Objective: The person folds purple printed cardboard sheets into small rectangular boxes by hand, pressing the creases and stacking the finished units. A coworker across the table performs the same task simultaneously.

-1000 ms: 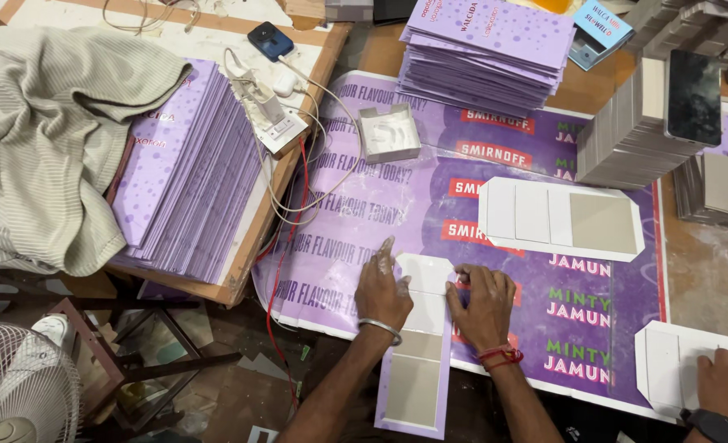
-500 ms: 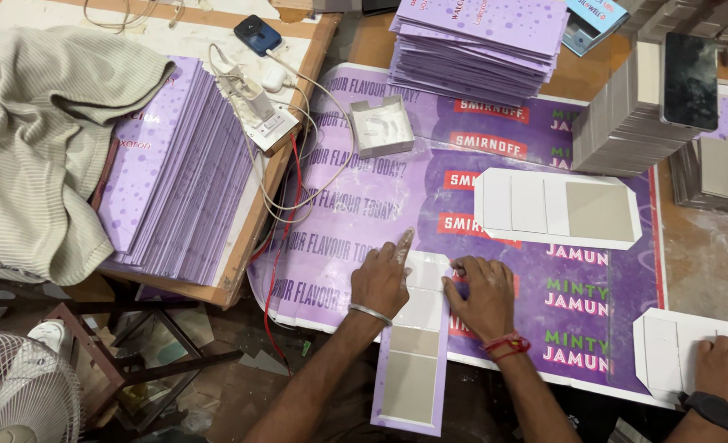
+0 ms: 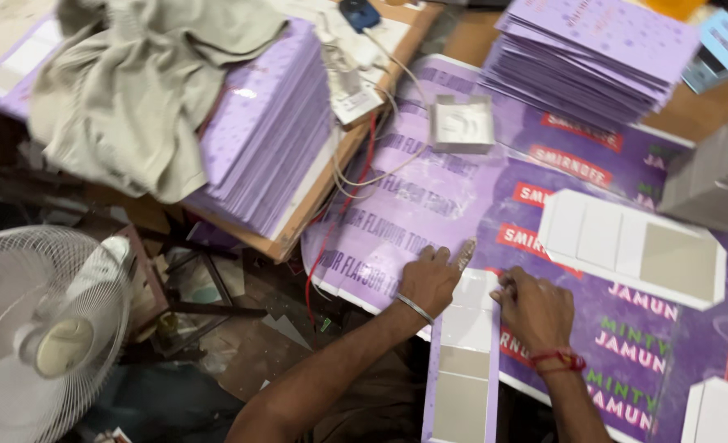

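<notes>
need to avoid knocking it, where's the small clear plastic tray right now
In the head view the small clear plastic tray sits on the purple printed sheet, up beyond the left hand, just left of the stack of purple cards.

Box blank (image 3: 462,361) btwn both hands, on sheet (image 3: 430,205); fan (image 3: 44,328) far left

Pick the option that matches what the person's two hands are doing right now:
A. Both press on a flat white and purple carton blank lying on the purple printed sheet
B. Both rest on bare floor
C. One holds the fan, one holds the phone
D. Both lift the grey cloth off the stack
A: the left hand and right hand both press down on the flat carton blank lying on the purple printed sheet.
</notes>
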